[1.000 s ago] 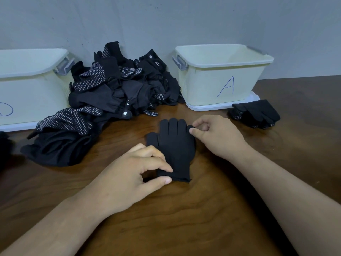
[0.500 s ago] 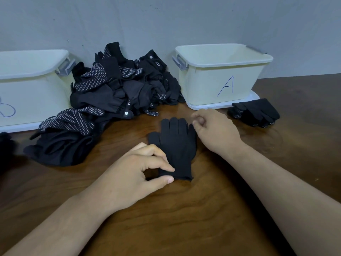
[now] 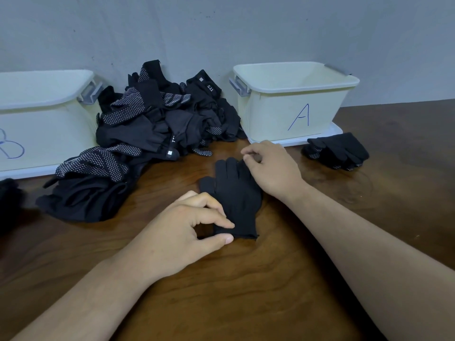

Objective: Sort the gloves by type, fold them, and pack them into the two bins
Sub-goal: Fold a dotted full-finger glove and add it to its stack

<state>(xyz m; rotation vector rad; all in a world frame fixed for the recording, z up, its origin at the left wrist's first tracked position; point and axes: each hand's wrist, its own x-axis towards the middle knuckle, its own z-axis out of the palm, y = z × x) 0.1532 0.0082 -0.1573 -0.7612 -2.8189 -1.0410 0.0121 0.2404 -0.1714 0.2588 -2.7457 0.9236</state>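
Your left thumb and forefinger (image 3: 216,219) are curled together on the cuff of the plain black glove (image 3: 236,193), pinching its near edge, with the left hand (image 3: 177,232) resting on the wooden table (image 3: 270,286). Your right hand (image 3: 275,168) lies over the far end of the same glove, fingers curled down onto the glove's fingertips. I cannot tell whether they actually nip the fabric or only touch it.

The glove lies flat, palm-shape up, between your two hands, its thumb sticking out to the left.

Behind it, against the grey wall (image 3: 221,28), sits the pile of black gloves (image 3: 157,129) — some plain, some with white grip dots. It fills the gap between the cream bin marked B (image 3: 41,124) on your left and the cream bin marked A (image 3: 278,114) on your right.

Just beside bin A, on its right, lies a small stack of dotted gloves (image 3: 342,148) — apart from the glove you hold.
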